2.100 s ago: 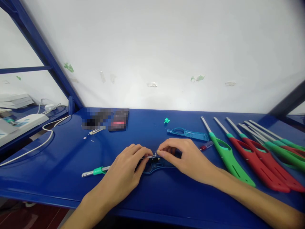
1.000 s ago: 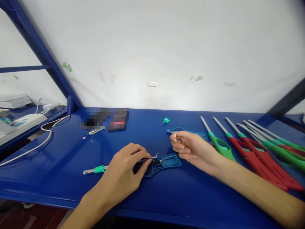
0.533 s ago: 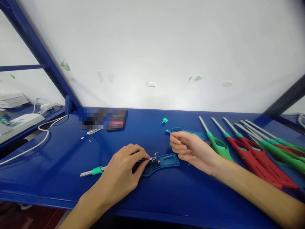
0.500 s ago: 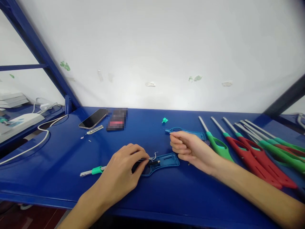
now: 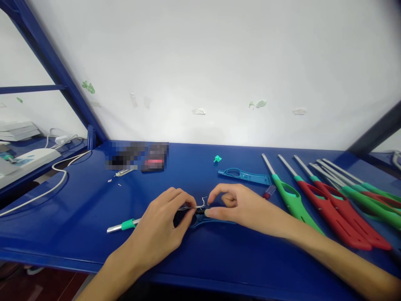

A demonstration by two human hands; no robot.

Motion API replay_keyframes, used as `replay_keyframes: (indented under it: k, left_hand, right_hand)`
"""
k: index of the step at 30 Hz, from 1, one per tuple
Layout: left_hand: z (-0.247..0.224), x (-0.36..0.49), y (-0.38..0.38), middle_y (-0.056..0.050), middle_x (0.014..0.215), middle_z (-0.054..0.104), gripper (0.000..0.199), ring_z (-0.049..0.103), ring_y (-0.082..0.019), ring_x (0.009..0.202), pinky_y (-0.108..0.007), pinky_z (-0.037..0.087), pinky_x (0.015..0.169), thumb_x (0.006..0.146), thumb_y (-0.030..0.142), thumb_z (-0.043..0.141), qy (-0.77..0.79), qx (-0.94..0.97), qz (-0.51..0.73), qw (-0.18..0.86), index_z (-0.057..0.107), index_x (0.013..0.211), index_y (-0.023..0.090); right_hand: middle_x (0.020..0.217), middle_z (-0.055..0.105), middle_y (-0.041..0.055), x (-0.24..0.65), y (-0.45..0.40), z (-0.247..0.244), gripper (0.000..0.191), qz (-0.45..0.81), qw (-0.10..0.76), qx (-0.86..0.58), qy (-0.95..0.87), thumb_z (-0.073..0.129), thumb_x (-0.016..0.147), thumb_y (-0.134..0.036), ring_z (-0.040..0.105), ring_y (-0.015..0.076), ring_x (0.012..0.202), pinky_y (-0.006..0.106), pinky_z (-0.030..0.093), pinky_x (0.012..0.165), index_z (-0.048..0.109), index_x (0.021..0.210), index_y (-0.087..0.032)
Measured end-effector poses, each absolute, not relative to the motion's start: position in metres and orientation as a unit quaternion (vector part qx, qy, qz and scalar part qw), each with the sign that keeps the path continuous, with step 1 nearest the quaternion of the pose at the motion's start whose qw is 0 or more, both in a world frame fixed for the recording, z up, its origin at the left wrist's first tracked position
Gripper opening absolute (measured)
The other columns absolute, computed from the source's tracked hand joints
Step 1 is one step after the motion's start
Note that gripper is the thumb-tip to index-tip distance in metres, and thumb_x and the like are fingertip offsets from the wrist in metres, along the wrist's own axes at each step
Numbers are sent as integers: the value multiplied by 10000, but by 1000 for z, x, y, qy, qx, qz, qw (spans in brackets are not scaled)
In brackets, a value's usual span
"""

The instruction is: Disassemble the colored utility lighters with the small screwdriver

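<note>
My left hand (image 5: pixel 169 223) pinches thin white wires (image 5: pixel 202 204) over a blue plastic handle half (image 5: pixel 216 221). A metal tube with a green collar (image 5: pixel 128 224) reaches out to the left from under that hand. My right hand (image 5: pixel 233 205) is at the handle half, its thumb by a small black part (image 5: pixel 200 211) and its index finger raised apart from the thumb. Whether it grips the black part is unclear. The right hand hides much of the handle half. Behind it lies a second blue handle half (image 5: pixel 247 176), beside a small clear-and-red piece (image 5: pixel 269 192).
Green lighters (image 5: pixel 293 200) and red lighters (image 5: pixel 332 213) with metal tubes lie at the right. A small green piece (image 5: pixel 217 159), a dark red-marked pack (image 5: pixel 155 158), a blurred dark object (image 5: pixel 125 155) and a metal part (image 5: pixel 125 171) are farther back. A white cable (image 5: pixel 59 179) runs along the left.
My right hand has moved left and down from beside the rear handle half to the wires and black part, its index finger and thumb now spread. My left hand has stayed nearly still.
</note>
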State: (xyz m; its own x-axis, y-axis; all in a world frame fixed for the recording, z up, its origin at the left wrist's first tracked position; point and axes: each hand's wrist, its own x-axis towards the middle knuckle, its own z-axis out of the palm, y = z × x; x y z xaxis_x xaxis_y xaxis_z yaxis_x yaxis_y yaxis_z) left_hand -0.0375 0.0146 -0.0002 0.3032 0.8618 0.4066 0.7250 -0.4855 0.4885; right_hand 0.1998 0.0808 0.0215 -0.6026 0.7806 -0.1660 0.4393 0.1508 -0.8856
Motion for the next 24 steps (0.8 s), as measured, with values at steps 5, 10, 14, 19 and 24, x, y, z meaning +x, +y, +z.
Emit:
replay_keyframes:
  k: [5, 10, 14, 19, 24]
  left_hand:
    - [-1, -37, 15, 3, 948, 695, 135, 668, -174, 858, -309, 511, 775, 1041, 175, 564, 493, 796, 332, 112, 666, 986, 245]
    - [1, -36, 14, 7, 936, 694, 136, 669, -160, 848, -290, 518, 770, 1039, 162, 577, 482, 797, 346, 109, 674, 983, 239]
    - [0, -36, 13, 8, 940, 699, 120, 673, -158, 849, -282, 528, 768, 1049, 182, 594, 477, 797, 354, 108, 693, 1025, 247]
    - [-1, -36, 15, -7, 937, 706, 155, 676, -164, 827, -282, 532, 744, 1073, 195, 576, 475, 796, 361, 104, 722, 1072, 245]
    - [-2, -37, 15, -16, 962, 702, 202, 668, -160, 833, -286, 520, 768, 1080, 182, 573, 463, 802, 364, 97, 751, 1148, 250]
  right_hand:
    - [609, 327, -84, 198, 77, 20, 253, 416, 171, -417, -790, 803, 906, -521, 298, 115, 542, 287, 198, 492, 789, 968, -276]
    - [606, 357, -63, 197, 76, 17, 237, 368, 188, -428, -803, 783, 926, -518, 310, 125, 550, 304, 186, 504, 839, 915, -287]
    - [603, 423, -48, 198, 77, 16, 231, 355, 203, -423, -809, 771, 945, -509, 334, 130, 561, 313, 189, 519, 866, 912, -301]
    - [613, 495, -40, 197, 76, 18, 255, 352, 224, -414, -809, 758, 956, -517, 335, 130, 565, 315, 211, 534, 871, 901, -295]
    - [583, 490, -49, 196, 76, 17, 251, 355, 233, -411, -807, 745, 966, -491, 323, 130, 559, 312, 225, 546, 865, 898, -281]
